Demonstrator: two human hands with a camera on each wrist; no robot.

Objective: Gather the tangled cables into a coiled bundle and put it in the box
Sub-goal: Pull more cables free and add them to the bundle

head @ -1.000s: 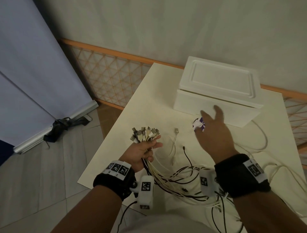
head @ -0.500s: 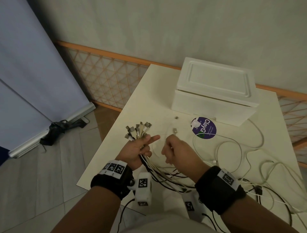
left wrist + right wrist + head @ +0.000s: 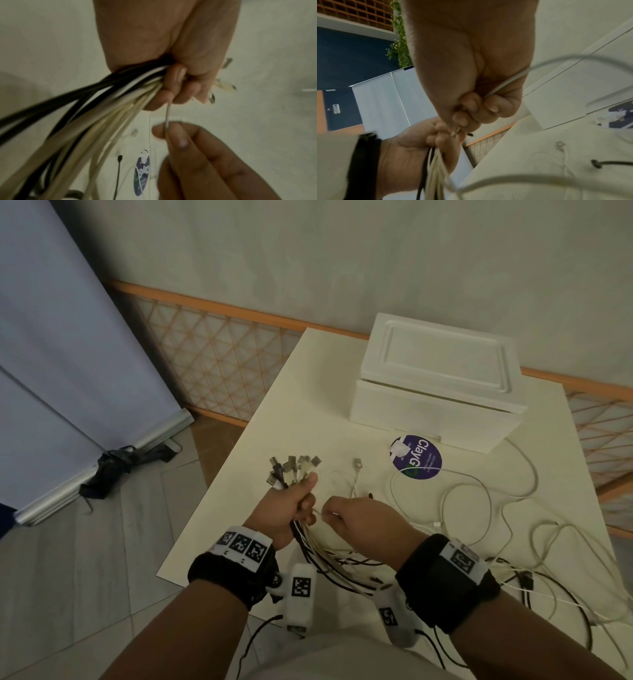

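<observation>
The left hand (image 3: 287,508) is clenched around a bundle of cables (image 3: 96,102), a mix of round black and cream-white sheathed leads. Their metal-tipped connector ends (image 3: 291,470) fan out above the thumb; the cable lengths trail below the fist toward the near edge of the table (image 3: 260,440). The right hand (image 3: 356,518) is just beside the left hand, its fingers (image 3: 471,105) curled and pinching a single thin grey-white cable (image 3: 508,81) that runs across to the left fist.

The table has a smooth, matte cream top. The box (image 3: 438,385) is a white rectangular foam-like container with a recessed panel moulded into its closed lid, standing at the far side of the table beyond both hands. Between the box and the hands lies a round purple sticker (image 3: 416,457) printed with white lettering. Loose cables (image 3: 486,501), thin and pale, loop in wide curves across the table to the right of the sticker, with darker cables (image 3: 565,594) tangled nearer the right wrist. One loose metal connector (image 3: 357,463) lies to the left of the sticker.
</observation>
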